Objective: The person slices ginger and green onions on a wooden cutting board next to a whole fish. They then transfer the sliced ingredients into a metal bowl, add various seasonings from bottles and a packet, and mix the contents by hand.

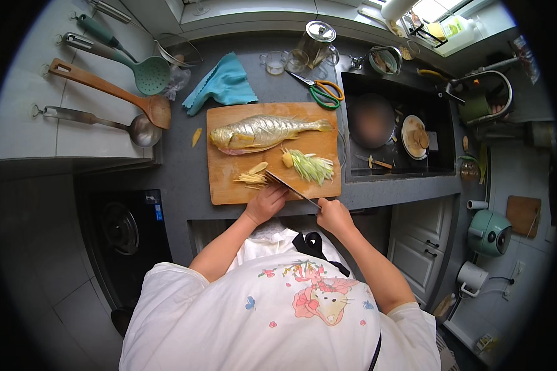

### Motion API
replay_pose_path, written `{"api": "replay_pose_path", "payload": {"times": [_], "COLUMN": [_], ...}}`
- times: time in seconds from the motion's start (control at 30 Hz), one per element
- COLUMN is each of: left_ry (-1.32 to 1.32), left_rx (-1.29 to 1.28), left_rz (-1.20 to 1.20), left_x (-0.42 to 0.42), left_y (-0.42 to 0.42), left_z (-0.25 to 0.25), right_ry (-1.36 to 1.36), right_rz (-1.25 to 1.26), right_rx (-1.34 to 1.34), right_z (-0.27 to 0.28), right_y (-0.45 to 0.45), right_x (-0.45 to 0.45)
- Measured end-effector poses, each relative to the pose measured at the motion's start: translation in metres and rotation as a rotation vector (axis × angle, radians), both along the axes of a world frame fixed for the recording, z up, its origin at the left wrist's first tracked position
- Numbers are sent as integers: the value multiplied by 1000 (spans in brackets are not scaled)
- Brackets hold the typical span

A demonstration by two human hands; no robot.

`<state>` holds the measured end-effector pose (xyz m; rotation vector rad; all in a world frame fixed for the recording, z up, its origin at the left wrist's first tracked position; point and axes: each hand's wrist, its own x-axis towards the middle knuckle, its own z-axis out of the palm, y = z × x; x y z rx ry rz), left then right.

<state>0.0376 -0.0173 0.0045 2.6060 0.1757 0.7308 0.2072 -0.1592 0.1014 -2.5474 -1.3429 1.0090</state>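
Note:
A wooden cutting board (223,185) carries a whole scored fish (264,132) along its far side. My right hand (334,214) grips a kitchen knife (293,190), whose blade slants up and left over the board's near part. My left hand (267,203) rests at the board's near edge, its fingers against the blade; whether they hold anything is hidden. Just left of the blade tip lie thin yellowish strips (250,179), probably ginger, with a slice (258,167) above them. Shredded scallion (312,167) forms a pile right of the blade, beside a yellow chunk (287,159).
Scissors (322,92) and a teal cloth (227,81) lie beyond the board, near glass cups (275,62) and a lidded pitcher (319,39). Right of the board, the sink (401,169) holds a plate (413,134) and a small knife (381,163). Utensils hang left, above a cooktop (134,259).

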Motion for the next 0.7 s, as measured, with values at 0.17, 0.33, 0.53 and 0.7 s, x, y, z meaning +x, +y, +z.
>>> {"api": "replay_pose_path", "payload": {"times": [0.17,0.33,0.53,0.7], "left_ry": [9,-1,41,166], "left_rx": [-29,2,1,-195], "left_rz": [-2,21,444,693], "left_x": [0,0,-12,6], "left_y": [-1,3,22,51], "left_z": [2,13,36,46], "right_ry": [20,31,-75,-93], "right_rz": [-21,-152,3,106], "right_rx": [8,142,200,204], "right_z": [-10,-1,5,4], "right_y": [13,10,-16,-29], "right_x": [-3,3,19,20]}}
